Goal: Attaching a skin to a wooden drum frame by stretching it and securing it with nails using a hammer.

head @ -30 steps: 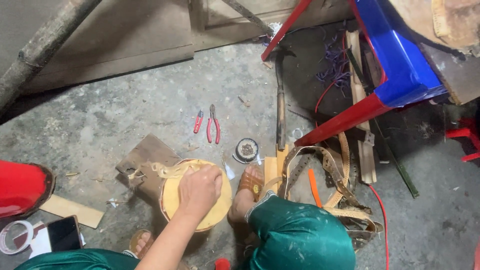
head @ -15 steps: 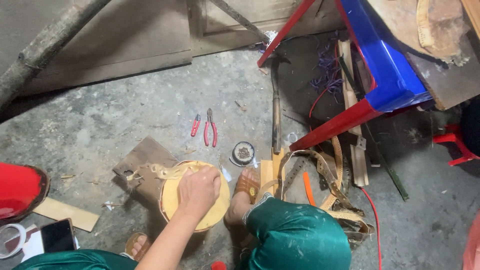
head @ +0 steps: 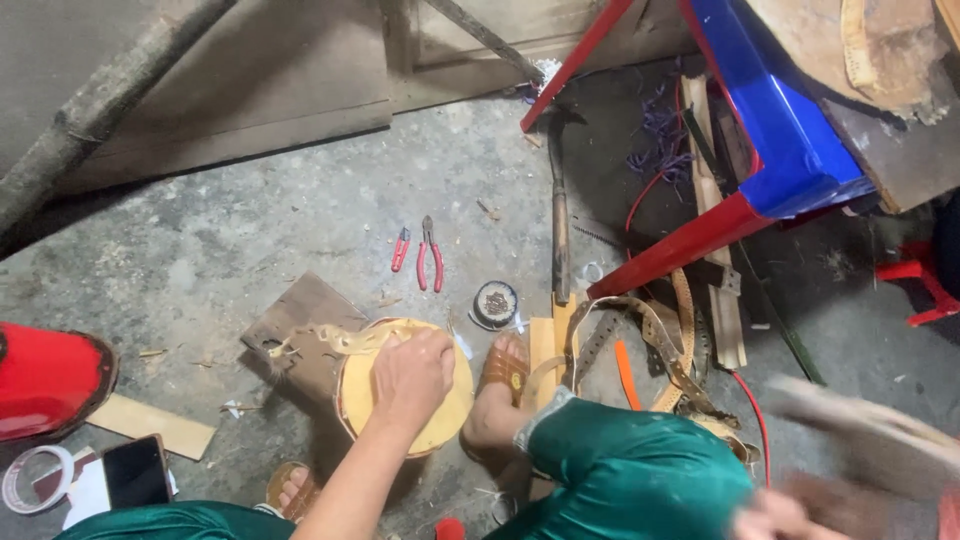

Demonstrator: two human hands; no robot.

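My left hand (head: 410, 375) lies palm down on a round pale yellow wooden disc (head: 445, 420) standing on the concrete floor between my sandalled feet (head: 503, 375). Its fingers curl over the disc's upper edge, where a thin pale strip (head: 320, 340) runs off to the left. At the bottom right, my right hand (head: 785, 515) is a motion blur. It seems to grip a long pale strip (head: 870, 425), also blurred. My green-clad knee (head: 630, 480) is between the two hands.
Red-handled pliers (head: 430, 255), a small red cutter (head: 400, 250), a hammer (head: 560, 220) and a wire spool (head: 495, 303) lie beyond the disc. A red and blue plastic chair (head: 790, 150), woven straps (head: 670, 350), a phone (head: 135, 470), a tape roll (head: 25, 480) and a red container (head: 45, 380) surround me.
My right hand and a blurred pale strip have come into view at the bottom right. The left hand stays on the disc. The view has shifted slightly.
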